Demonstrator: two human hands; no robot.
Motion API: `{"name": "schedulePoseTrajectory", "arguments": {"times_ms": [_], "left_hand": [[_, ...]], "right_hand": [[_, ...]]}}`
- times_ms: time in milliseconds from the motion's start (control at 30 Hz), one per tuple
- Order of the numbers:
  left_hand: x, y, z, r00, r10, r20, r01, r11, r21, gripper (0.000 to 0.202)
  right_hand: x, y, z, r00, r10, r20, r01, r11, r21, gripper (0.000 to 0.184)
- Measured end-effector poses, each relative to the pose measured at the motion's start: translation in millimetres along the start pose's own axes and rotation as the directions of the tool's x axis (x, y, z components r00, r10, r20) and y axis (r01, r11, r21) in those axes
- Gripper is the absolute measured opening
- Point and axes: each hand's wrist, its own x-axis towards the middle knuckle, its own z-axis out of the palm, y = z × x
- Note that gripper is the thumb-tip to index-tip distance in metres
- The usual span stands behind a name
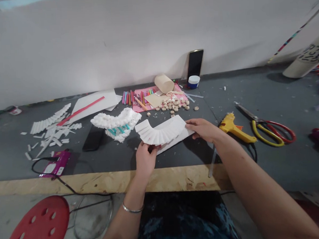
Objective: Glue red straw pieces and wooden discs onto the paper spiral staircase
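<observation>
My left hand (146,157) is closed on the lower left edge of a curved, pleated white paper strip (160,133); its fingertips are partly hidden beneath. Under that strip, toward the right, lies a flat white card (173,140). My right hand (202,129) pinches the right end of the card between thumb and fingers. Whether the strip and card are joined, I cannot tell. Just left of them is a fluffy white piece (115,120) with teal sticks across it. A yellow glue gun (236,129) rests beside my right forearm.
Red-and-yellow-handled scissors (269,129) lie at the right. Behind my hands are beige beads (174,105), crayons (133,97) and a wooden cup (164,84). White paper scraps (54,134) and a dark phone (93,139) lie left. A red stool (38,225) stands below the table edge.
</observation>
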Motion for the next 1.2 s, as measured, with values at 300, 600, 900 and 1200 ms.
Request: {"name": "schedulePoseTrajectory", "arguments": {"times_ms": [300,600,900,1200], "left_hand": [[-4,-4,-9.9,0.999,0.035,0.012,-0.036,0.998,0.044,0.006],[-17,-2,-32.2,0.993,-0.052,0.103,0.058,0.997,-0.052,0.016],[-34,10,-38.5,0.982,0.025,0.188,0.013,0.980,-0.197,0.023],[-34,32,-28.6,0.968,0.087,0.236,0.012,0.922,-0.387,0.017]], "right_hand": [[5,2,1,0.996,-0.075,-0.055,0.067,0.988,-0.142,0.025],[6,3,2,0.971,-0.202,-0.126,0.118,0.869,-0.480,0.026],[-47,-5,-12,0.802,-0.560,-0.206,0.134,0.506,-0.852,0.037],[-102,61,-97,0.811,-0.525,-0.260,-0.180,0.199,-0.963,0.044]]}}
